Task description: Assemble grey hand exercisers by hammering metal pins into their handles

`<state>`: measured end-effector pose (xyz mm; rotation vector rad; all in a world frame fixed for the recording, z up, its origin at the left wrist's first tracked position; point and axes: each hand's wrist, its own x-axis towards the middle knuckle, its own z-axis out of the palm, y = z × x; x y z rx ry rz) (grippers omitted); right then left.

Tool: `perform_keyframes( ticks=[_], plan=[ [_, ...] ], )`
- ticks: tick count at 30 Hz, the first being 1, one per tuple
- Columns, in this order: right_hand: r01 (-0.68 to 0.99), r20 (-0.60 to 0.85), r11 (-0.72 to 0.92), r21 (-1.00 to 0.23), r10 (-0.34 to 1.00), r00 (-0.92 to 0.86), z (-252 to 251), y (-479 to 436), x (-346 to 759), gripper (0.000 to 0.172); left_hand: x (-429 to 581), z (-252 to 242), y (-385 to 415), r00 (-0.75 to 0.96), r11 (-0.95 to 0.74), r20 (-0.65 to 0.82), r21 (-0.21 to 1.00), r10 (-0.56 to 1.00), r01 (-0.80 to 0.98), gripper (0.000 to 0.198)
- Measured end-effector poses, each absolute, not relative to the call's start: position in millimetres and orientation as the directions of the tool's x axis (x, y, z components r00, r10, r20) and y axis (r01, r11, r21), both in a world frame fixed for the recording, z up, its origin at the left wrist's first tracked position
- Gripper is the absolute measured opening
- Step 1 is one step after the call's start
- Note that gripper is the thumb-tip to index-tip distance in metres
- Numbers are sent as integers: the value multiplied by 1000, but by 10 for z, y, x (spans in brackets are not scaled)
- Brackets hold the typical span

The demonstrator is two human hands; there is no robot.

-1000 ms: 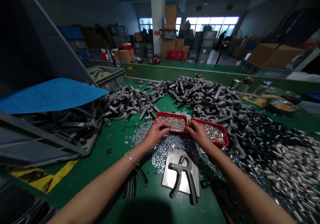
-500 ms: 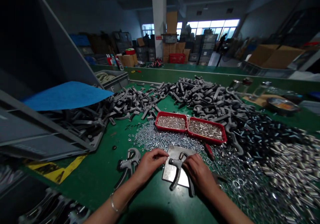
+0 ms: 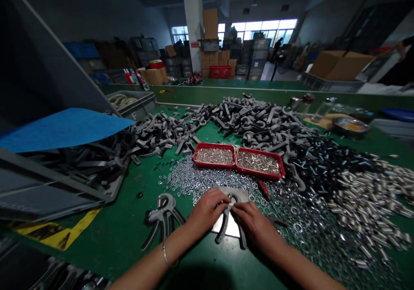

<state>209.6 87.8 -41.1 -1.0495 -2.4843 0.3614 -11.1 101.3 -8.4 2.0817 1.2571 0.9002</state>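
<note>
A grey hand grip [image 3: 221, 229] with two curved black-lined handles lies on a small metal plate [image 3: 233, 229] right in front of me. My left hand [image 3: 207, 210] is closed at its upper left side, with thumb and fingertips together near the spring. From the other side my right hand [image 3: 255, 224] grips the upper part of the same hand grip, fingers bent. Both sets of fingertips nearly meet and cover much of its head. Left of my left forearm, another hand grip [image 3: 159, 215] with a coiled spring lies on the green table [image 3: 129, 234].
Two red trays [image 3: 214, 166] of small metal pins stand beyond the plate, among loose nuts and washers [image 3: 184, 178]. Grey handle parts [image 3: 258, 121] are heaped behind. Black screws [image 3: 323, 165] and metal sleeves [image 3: 365, 195] spread rightward. A large grey crate [image 3: 48, 203] stands left.
My left hand has moved right, from beside the plate onto the hand grip. The right hand stays at the hand grip. The whole view has shifted slightly.
</note>
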Motion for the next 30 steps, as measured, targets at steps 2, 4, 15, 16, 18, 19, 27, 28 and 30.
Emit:
perform_keyframes(
  ticks=[2, 4, 15, 16, 18, 19, 27, 28, 30],
  plan=[
    [603, 309, 596, -530, 798, -517, -409, 817, 2229, 34, -90, -115, 1031, 381, -429, 240, 712, 893, 557, 16],
    [593, 331, 493, -637, 869, -367, -432, 729, 2346, 30, -77, -136, 1039, 408, -431, 213, 699, 888, 571, 18],
    [498, 220, 305, -812, 950, -223, -666, 457, 2390, 26, 26, -163, 1077, 502, -487, 112, 493, 858, 721, 24],
    [496, 221, 309, -811, 948, -228, -671, 463, 2391, 26, 36, -164, 1077, 514, -504, 111, 451, 851, 737, 26],
    [497, 222, 315, -808, 946, -238, -676, 468, 2395, 25, 67, -163, 1075, 535, -539, 109, 324, 838, 778, 29],
    [499, 221, 315, -807, 945, -240, -675, 465, 2397, 25, 88, -160, 1074, 552, -560, 106, 245, 827, 791, 30],
    [517, 233, 351, -781, 931, -281, -626, 425, 2384, 24, 238, -168, 1031, 778, -774, 44, -84, 627, 628, 31],
    [529, 234, 356, -770, 929, -285, -608, 421, 2393, 24, 218, -175, 1012, 785, -782, 37, -63, 619, 620, 33],
    [578, 244, 365, -730, 929, -278, -572, 390, 2439, 25, 138, -189, 978, 754, -755, 37, 30, 656, 655, 35]
  ],
)
